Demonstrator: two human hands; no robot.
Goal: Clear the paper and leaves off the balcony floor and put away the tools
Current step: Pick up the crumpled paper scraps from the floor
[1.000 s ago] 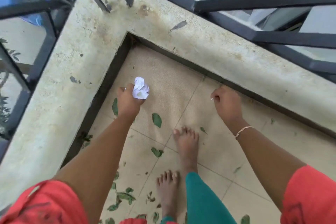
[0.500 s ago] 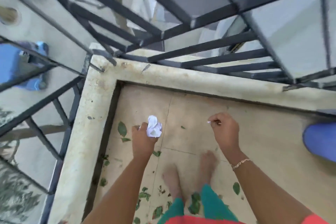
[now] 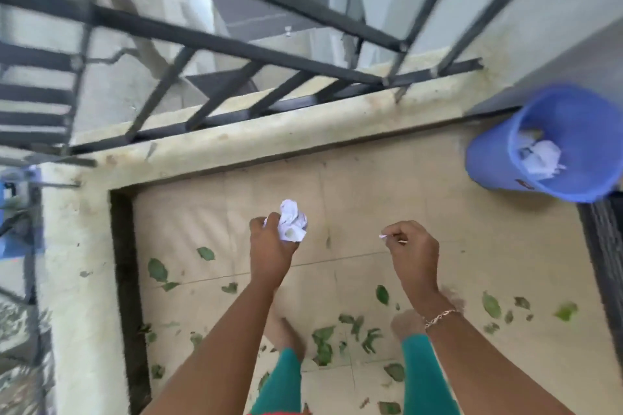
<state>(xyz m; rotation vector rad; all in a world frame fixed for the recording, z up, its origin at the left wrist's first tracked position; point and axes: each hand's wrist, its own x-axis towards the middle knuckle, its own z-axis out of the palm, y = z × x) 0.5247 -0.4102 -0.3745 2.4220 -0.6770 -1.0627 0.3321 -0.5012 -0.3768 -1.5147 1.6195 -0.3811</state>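
A: Head view, what differs from earlier?
B: The blue bin is now fully in frame, only its edge before.
A: Paper?
B: Left hand grips the crumpled paper, well left of the bin; roundish, no long axis. Right hand pinches a scrap, which points away from the bin.

White crumpled paper, green leaves on beige tiles — blue bin, black railing.
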